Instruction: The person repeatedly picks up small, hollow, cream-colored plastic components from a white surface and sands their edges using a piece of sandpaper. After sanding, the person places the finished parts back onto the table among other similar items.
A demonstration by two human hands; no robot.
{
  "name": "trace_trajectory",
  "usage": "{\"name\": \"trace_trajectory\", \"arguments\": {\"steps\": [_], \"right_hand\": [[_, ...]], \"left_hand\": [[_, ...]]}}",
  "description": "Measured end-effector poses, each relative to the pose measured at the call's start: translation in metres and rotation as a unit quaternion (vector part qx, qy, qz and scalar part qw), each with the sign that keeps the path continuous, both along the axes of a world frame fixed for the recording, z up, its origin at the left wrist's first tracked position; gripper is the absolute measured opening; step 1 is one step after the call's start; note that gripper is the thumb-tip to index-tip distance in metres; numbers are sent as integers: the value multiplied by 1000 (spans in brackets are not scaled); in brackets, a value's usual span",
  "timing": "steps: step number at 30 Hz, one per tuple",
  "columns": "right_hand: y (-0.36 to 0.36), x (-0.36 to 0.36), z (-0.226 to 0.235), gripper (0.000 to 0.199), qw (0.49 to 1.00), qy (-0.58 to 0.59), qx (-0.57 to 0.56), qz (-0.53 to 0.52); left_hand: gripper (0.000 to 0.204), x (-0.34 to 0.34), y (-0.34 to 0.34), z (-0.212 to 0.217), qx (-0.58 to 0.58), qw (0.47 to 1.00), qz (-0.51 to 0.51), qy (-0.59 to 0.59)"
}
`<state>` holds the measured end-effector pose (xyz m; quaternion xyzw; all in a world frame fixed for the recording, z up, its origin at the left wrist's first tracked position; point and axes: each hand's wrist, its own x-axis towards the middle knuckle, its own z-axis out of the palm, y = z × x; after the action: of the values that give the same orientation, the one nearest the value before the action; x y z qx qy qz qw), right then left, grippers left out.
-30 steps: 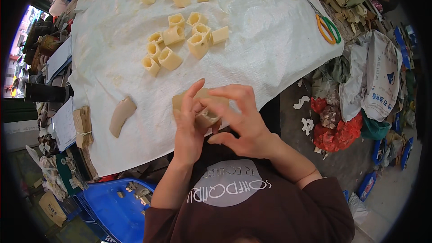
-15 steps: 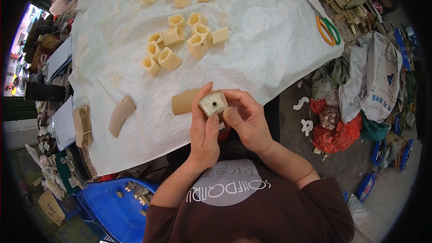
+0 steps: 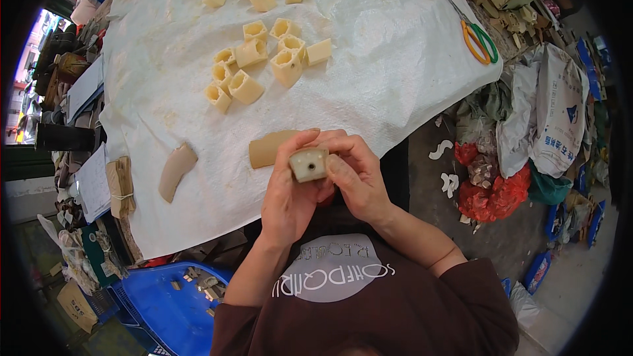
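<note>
The cream block [image 3: 308, 164] sits pinched between both my hands at the centre of the frame, its square end with a small dark hole turned up toward my face, I'd judge so I can look it over. My left hand [image 3: 290, 194] closes on it from below and the side; my right hand [image 3: 353, 181] clamps the other side. Just behind lies a tan curved strip [image 3: 269, 148] on the white sheet [image 3: 389, 72], with similar blocks [image 3: 264, 59] clustered above and scissors [image 3: 478, 39] at upper right.
</note>
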<state>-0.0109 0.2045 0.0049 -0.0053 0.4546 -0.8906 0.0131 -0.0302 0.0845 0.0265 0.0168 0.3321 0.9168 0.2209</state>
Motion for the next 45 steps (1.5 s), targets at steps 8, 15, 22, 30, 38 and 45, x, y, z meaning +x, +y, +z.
{"name": "trace_trajectory", "arguments": {"steps": [8,15,22,30,38,45], "right_hand": [[-11,-1,-4,20,972,151,163,-76],[-4,-3,-6,17,927,190,295,-129],[26,-19,17,19,981,93,160,66],[30,-33,5,15,954,27,-52,295],[37,-28,17,12,956,59,119,260],[27,-17,9,19,974,-51,-24,220]], "left_hand": [[34,10,5,-17,-187,969,91,130],[40,4,-7,-12,-112,992,-7,53],[41,-2,-22,-15,-143,970,-145,132],[51,0,-17,-20,-200,953,-162,162],[45,1,-14,0,-222,957,-183,38],[43,-2,-10,-2,-193,973,-119,49]]}}
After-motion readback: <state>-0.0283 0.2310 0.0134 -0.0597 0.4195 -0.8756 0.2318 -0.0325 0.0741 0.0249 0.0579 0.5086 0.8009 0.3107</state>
